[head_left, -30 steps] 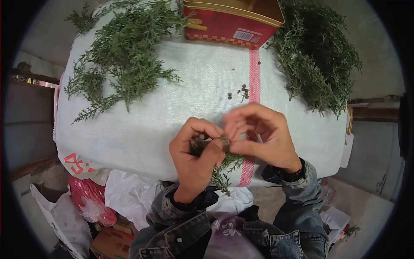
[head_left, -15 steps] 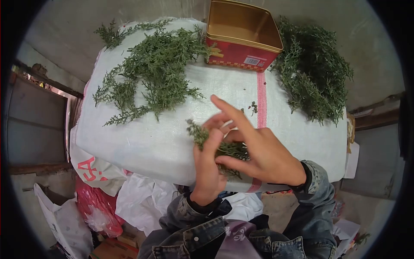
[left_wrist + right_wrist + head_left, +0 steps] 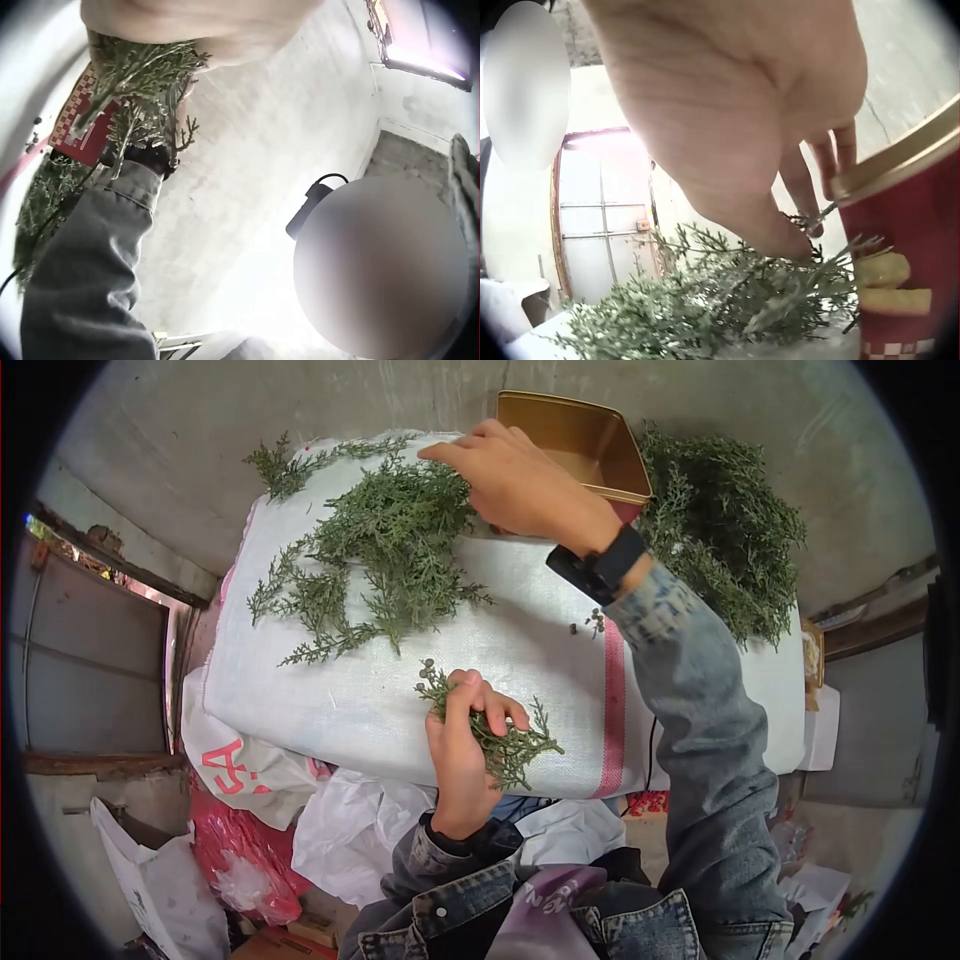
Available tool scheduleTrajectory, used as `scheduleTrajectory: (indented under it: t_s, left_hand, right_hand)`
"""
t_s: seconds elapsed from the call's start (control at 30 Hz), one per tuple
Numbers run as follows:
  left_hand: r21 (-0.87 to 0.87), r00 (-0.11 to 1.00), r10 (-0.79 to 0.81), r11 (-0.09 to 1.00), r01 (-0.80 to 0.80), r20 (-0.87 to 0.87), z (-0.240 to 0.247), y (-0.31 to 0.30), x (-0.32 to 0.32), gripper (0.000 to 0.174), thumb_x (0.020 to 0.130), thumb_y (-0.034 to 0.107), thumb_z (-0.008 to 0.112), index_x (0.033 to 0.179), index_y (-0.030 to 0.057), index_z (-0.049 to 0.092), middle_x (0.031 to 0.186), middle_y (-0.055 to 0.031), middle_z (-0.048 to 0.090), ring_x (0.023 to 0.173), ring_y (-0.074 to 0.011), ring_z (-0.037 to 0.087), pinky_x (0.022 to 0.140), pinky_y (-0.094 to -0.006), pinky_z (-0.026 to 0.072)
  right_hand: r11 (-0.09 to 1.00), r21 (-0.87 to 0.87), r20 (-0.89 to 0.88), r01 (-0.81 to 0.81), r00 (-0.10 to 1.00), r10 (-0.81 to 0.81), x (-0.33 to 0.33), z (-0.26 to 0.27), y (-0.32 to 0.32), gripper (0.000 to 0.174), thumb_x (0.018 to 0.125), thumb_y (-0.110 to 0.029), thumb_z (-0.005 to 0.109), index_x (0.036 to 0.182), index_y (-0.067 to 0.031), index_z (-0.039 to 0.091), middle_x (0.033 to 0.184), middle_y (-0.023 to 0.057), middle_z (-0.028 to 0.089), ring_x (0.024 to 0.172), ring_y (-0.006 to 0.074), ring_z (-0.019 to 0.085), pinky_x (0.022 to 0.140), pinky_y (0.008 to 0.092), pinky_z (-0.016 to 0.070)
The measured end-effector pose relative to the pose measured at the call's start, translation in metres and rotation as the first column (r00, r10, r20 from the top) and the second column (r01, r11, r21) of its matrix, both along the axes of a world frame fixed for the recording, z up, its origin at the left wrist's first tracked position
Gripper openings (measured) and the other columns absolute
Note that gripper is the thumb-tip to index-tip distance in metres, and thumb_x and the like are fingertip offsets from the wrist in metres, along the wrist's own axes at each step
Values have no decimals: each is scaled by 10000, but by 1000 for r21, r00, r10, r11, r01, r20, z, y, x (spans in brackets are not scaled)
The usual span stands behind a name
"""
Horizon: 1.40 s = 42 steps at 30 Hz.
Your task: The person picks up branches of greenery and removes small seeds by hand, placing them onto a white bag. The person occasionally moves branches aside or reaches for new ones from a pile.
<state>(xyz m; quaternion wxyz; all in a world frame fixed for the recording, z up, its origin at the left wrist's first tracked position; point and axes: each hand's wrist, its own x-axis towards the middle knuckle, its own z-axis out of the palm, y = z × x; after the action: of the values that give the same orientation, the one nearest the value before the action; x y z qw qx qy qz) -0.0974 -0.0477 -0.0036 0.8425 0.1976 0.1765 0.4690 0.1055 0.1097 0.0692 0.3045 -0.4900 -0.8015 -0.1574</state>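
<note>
My left hand [image 3: 465, 745] holds an evergreen sprig [image 3: 525, 750] over the near edge of the white woven sack [image 3: 350, 730]. Small round berries show at its upper tip, and the middle is hidden by the fingers. Farther away, my right hand [image 3: 525, 485] reaches over the right edge of the left pile of evergreen branches [image 3: 395, 530]. It is beside a red tin [image 3: 907, 255] with a gold inside. In the right wrist view, its thumb and a fingertip pinch a thin twig [image 3: 799, 220] at the top of the pile, close to the tin's rim.
A second evergreen pile [image 3: 725, 530] lies right of the tin. Several loose berries [image 3: 597, 622] sit near the pink stripe [image 3: 613, 710]. A wall stands behind the sack. White plastic [image 3: 350, 830] and a red bag [image 3: 240, 850] lie below its front edge.
My hands were together on the sprig; the right has moved away, up and left to the pile beside the tin. The left keeps the sprig. The head view has shifted.
</note>
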Motion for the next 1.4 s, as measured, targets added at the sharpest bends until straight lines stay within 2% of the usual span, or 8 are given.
scheduleTrajectory:
  t_s: [0.13,0.37,0.47,0.57,0.87,1.1,1.27,1.4]
  left_hand:
    - [-88,950,118,985,-149,-290,13,-6,15,217,1004,177,460,936,-17,530,874,-149,658,812,-244,627,815,-351,497]
    - [150,866,373,928,-341,-335,45,-1,36,205,1017,184,466,993,-6,538,819,-102,619,812,-216,620,851,-343,481]
    - [212,880,363,927,-309,-307,44,1,31,207,1014,186,480,1032,-12,538,763,-64,583,776,-195,603,815,-327,471]
    - [254,904,342,926,-279,-255,37,-2,24,256,1002,169,510,1134,-47,551,734,-48,566,697,-156,580,721,-284,463]
    - [223,929,227,961,-164,-293,39,-10,28,282,965,169,587,1134,-55,562,716,-33,533,534,-88,482,563,-248,403]
    - [193,894,226,968,-162,-387,29,-14,29,302,951,152,598,1167,-55,561,958,-113,649,503,-76,479,573,-241,438]
    - [166,898,140,983,-76,-417,37,-15,30,294,956,155,571,1173,-43,558,1049,-148,649,502,-71,495,579,-241,471]
    - [176,837,112,984,-19,-536,31,-21,28,284,977,184,521,1158,-33,550,1048,-162,634,478,-65,481,553,-239,471]
  right_hand:
    - [998,-59,90,29,996,-23,4,1,-4,308,752,-36,672,1054,-86,696,928,84,676,936,272,576,912,393,415]
    - [992,-29,-6,124,992,-124,11,48,-94,152,814,-102,665,953,-74,718,745,78,658,743,285,588,753,374,467]
    - [930,-363,-215,55,966,-141,7,54,-136,134,891,-149,641,930,-37,702,727,96,639,615,237,571,612,314,457]
    - [712,-642,-592,-285,774,-225,7,45,-167,201,943,-178,604,907,7,673,687,92,611,577,158,558,550,277,425]
    - [539,-729,-609,-421,758,-232,8,9,-224,198,942,-162,596,874,15,652,629,102,587,572,163,578,552,311,433]
    - [667,-724,-381,-176,908,-175,-1,8,-246,187,888,-159,638,788,-5,602,579,141,554,515,318,552,489,378,406]
    - [681,-707,-422,-191,887,-189,-5,-4,-255,168,838,-136,658,748,-27,567,554,110,518,494,289,533,470,381,396]
    - [917,-390,-137,86,979,-151,-11,-17,-265,183,749,-149,704,727,-61,546,565,66,496,493,241,519,466,349,401]
